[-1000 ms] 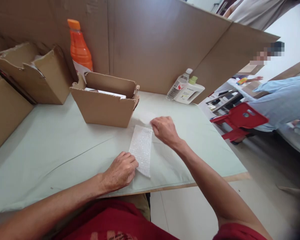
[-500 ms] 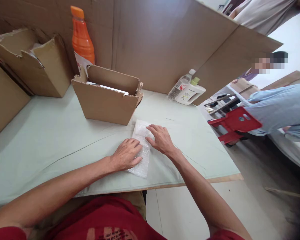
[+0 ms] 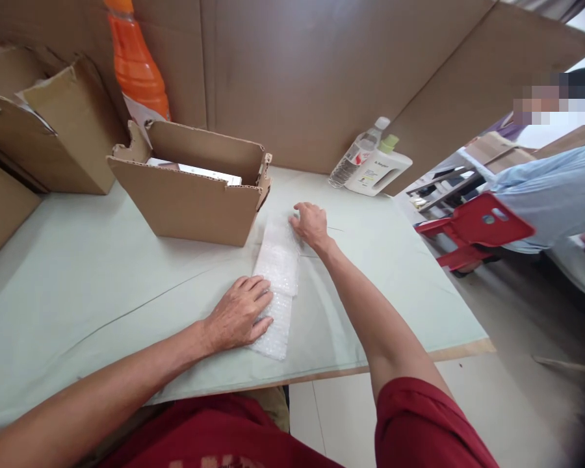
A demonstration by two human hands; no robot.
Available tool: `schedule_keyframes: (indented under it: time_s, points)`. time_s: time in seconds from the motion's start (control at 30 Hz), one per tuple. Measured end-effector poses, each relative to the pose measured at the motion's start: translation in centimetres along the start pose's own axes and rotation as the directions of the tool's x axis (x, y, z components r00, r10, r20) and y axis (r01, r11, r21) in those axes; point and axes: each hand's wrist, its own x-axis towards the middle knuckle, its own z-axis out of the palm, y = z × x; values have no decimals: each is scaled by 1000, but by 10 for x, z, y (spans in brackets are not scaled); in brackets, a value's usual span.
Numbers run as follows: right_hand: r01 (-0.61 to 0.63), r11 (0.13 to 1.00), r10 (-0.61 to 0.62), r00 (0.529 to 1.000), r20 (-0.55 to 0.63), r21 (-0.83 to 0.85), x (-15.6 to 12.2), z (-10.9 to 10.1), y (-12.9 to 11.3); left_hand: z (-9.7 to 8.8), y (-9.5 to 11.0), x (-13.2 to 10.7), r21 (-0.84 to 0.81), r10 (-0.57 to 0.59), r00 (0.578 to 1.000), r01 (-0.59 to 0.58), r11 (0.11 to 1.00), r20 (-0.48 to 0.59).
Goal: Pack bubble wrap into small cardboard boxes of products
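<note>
A long strip of white bubble wrap lies on the pale green table, running away from me. My left hand rests flat on its near part, fingers stretched out and pressing it down. Farther off, my right hand sits at the strip's far end with fingers curled on its edge. Just left of that end stands an open cardboard box with white items inside.
An orange bottle stands behind the box, with torn cardboard boxes at left. A clear bottle and a white jug lean by the cardboard wall. At right are a red stool and a person in blue.
My right hand has moved away from me along the bubble wrap, which now lies stretched out longer. My left hand stays pressed on the near part.
</note>
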Motion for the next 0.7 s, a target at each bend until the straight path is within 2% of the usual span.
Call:
schedule_keyframes:
  time_s: [0.1,0.17,0.27,0.33,0.4,0.47,0.57,0.7]
  points:
    - [-54,998,55,998,-44,28,-9,13,4,1,0,-1,-1,4,1000,-4,1000,-3]
    - [-36,996,44,994,-98,86,-32,12,10,1,-1,-1,-6,-4,1000,4,1000,-24]
    - [178,950,-145,979,-140,258,-85,-3,21,-1,-2,-3,-38,-33,996,30,999,-89]
    - [331,880,-313,944,-108,341,-125,-15,24,-6,0,-5,-75,-49,991,40,996,-122]
    - [404,846,-418,908,-38,347,-159,-21,20,-13,8,-9,-107,-44,995,34,994,-86]
    - [437,847,-465,885,22,303,-177,-19,13,-20,19,-14,-100,-18,1000,20,995,26]
    - [450,852,-471,882,16,268,-174,-5,2,-27,34,-19,-10,9,983,-7,1000,186]
    - [344,896,-326,939,-111,280,-143,10,-4,-24,40,-20,106,11,974,-36,994,225]
